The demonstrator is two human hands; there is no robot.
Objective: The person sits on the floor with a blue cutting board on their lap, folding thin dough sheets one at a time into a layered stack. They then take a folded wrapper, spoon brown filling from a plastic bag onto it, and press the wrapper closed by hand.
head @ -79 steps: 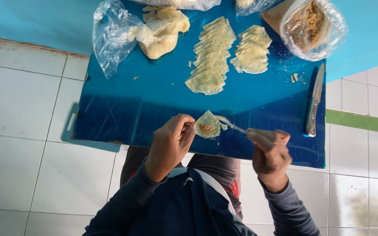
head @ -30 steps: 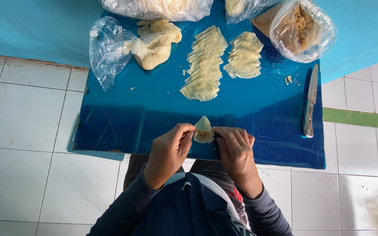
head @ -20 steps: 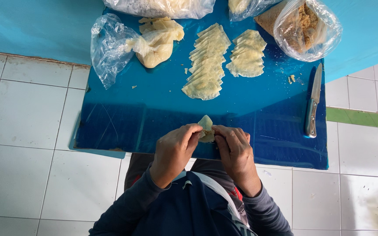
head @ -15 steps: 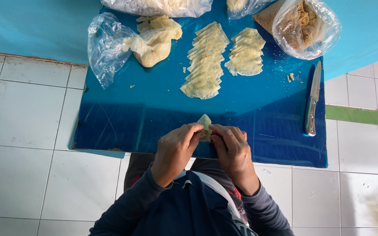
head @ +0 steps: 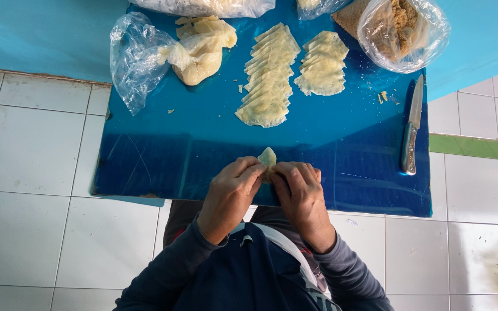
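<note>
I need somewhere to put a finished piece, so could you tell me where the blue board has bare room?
Bare: the blue board left of both hands, below the dough bag, and between the wrapper rows and the knife. The far edge is crowded.

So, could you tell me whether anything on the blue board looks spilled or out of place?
Only small things: pale dough crumbs lie scattered on the blue plastic board beside the steel knife. Both dumpling rows sit tidy.

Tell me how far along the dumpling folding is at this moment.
Done: two rows of folded dumplings lie on the blue board. In hand: left hand and right hand pinch one folded wrapper between them. Left: the dough lump in its clear bag and the filling bag both hold material.
</note>
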